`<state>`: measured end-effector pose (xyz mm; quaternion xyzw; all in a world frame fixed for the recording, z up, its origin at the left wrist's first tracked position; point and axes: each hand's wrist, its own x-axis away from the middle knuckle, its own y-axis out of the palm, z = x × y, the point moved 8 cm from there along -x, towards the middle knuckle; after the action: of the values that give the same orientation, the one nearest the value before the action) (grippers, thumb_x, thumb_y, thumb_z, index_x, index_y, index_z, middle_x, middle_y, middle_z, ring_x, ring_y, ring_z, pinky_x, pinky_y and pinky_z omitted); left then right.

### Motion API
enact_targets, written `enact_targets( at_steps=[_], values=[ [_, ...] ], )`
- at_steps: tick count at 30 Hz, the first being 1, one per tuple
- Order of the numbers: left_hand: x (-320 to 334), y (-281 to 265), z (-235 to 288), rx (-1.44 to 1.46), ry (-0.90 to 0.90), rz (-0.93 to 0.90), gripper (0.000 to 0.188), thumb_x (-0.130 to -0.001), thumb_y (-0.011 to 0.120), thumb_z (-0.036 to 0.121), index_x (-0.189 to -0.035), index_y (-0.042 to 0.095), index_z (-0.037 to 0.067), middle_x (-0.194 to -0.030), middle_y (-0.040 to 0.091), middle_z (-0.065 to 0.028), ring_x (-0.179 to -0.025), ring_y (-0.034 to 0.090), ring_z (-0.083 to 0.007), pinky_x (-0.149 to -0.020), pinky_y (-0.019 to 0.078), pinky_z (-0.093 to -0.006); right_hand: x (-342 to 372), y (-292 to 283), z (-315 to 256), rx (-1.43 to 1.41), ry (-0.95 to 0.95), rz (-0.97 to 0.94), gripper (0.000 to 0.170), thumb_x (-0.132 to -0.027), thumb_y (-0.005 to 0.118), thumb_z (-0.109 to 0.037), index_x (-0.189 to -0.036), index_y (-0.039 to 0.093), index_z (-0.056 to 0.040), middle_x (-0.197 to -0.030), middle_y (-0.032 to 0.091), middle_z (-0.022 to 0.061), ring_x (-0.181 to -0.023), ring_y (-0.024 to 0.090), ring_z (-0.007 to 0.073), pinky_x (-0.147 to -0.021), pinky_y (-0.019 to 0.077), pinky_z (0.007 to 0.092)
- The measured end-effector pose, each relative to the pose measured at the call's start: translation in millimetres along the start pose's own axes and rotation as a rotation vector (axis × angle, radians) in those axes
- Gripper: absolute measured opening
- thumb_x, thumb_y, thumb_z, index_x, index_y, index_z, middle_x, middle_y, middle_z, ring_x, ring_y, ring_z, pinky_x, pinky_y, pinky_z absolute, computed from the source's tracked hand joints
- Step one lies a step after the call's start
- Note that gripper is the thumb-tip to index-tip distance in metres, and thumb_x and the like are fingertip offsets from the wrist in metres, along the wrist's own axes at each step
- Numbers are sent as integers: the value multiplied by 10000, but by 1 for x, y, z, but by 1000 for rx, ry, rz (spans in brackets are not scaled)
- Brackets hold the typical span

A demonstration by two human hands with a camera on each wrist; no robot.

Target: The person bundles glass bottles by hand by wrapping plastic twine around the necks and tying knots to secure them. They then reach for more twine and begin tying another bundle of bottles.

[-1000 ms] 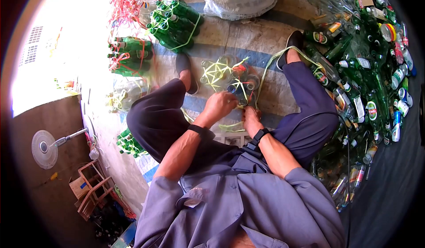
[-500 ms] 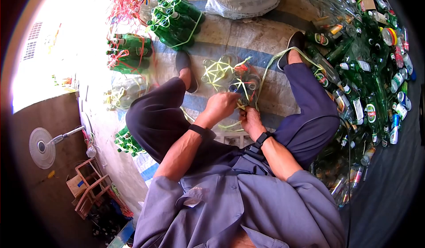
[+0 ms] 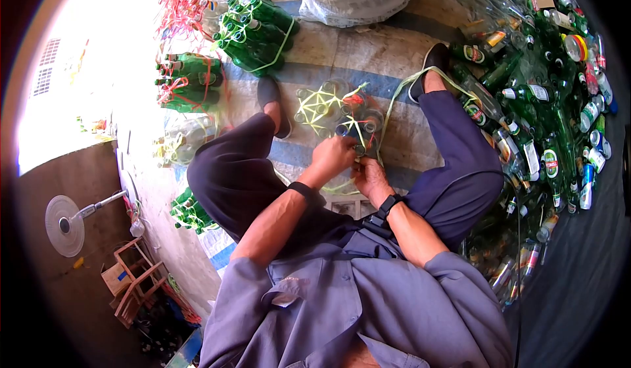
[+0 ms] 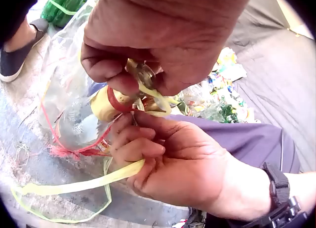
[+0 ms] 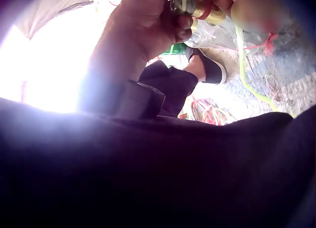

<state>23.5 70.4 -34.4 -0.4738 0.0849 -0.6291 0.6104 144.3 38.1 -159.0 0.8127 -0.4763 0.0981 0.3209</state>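
Between the person's legs stands a bundle of clear bottles [image 3: 317,108], its necks laced with pale yellow-green plastic strap [image 4: 79,186]. At the bundle's near corner, the left hand [image 3: 334,158] curls its fingers about a gold-wrapped bottle neck [image 4: 102,105], and the strap crosses over the bottle's mouth there. Just below, the right hand [image 3: 372,180] pinches the strap close to that neck. Its lower fingers grip a length that trails off across the floor. A red band [image 4: 117,100] also rings the neck. In the right wrist view, blur hides most of the right hand.
Tied green bottle bundles [image 3: 256,36] stand at the far left. A big heap of loose bottles and cans [image 3: 539,125] lies along the right. White sacks [image 3: 351,0] sit at the back on the striped sheet. A fan [image 3: 64,225] stands at left.
Both hands keep to the same corner of the bundle, with small finger shifts. The left hand has drawn slightly closer to the right one.
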Motion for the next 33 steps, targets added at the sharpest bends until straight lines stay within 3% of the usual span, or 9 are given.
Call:
enact_targets(
  at_steps=[4, 6, 10, 12, 19, 21, 24, 29, 33],
  values=[
    [-4, 1, -2, -6, -5, 6, 315, -803, 591, 285, -1036, 747, 142, -866, 691, -205, -822, 674, -398, -755, 550, -458, 0, 5, -7, -247, 153, 0, 173, -831, 556, -17, -947, 586, -142, -767, 550, -46, -591, 454, 97, -507, 344, 242],
    [-4, 0, -2, -3, -25, 10, 308, -800, 598, 292, -1023, 752, 144, -863, 690, -205, -820, 674, -398, -755, 551, -456, 6, 9, 9, -751, 504, 160, 142, -812, 537, -26, -912, 571, -121, -758, 533, -25, -593, 453, 113, -511, 350, 257],
    [-5, -1, -2, -32, -54, 26, 278, -787, 614, 291, -970, 765, 146, -845, 689, -202, -815, 675, -397, -752, 551, -461, 2, 9, -13, -351, 233, -20, 116, -792, 526, -34, -880, 556, -104, -744, 516, -10, -591, 449, 127, -514, 354, 265],
    [-6, 0, -3, -40, -45, 35, 269, -783, 621, 288, -959, 767, 147, -841, 688, -201, -814, 676, -397, -751, 552, -464, 5, 10, -2, -681, 442, 115, 99, -797, 521, -47, -872, 558, -99, -741, 509, -8, -587, 445, 128, -517, 356, 264],
    [2, -7, 0, -47, -117, 120, 233, -768, 630, 260, -925, 775, 167, -822, 698, -187, -791, 681, -388, -742, 557, -458, 4, 7, 17, -708, 514, 174, 52, -811, 534, -103, -857, 558, -111, -685, 488, -18, -573, 446, 130, -513, 366, 268],
    [4, -8, 2, -64, -118, 143, 222, -769, 628, 258, -907, 777, 169, -817, 700, -181, -782, 681, -386, -734, 558, -457, -15, -11, 17, 13, 11, 32, 51, -821, 551, -143, -861, 564, -114, -671, 505, -15, -577, 478, 129, -493, 372, 279],
    [8, -10, 6, -127, -85, 182, 202, -784, 621, 256, -880, 767, 155, -790, 700, -169, -762, 682, -378, -707, 555, -465, -16, -24, 25, 81, 26, 170, 57, -820, 585, -166, -809, 587, -110, -660, 545, 3, -548, 510, 124, -454, 366, 284],
    [14, -13, 26, -262, 241, 279, 142, -835, 587, 206, -851, 688, 107, -768, 686, -141, -693, 673, -359, -623, 534, -483, -4, -24, 4, 266, 196, 246, 136, -811, 636, -185, -718, 609, -89, -631, 581, 25, -488, 504, 121, -426, 365, 291],
    [11, -14, 29, -294, 268, 254, 113, -836, 581, 170, -843, 667, 97, -782, 678, -130, -673, 667, -353, -600, 528, -483, -3, -18, 3, 462, 266, 307, 176, -835, 642, -217, -748, 620, -65, -636, 587, 21, -491, 514, 128, -428, 368, 299]
  ],
)
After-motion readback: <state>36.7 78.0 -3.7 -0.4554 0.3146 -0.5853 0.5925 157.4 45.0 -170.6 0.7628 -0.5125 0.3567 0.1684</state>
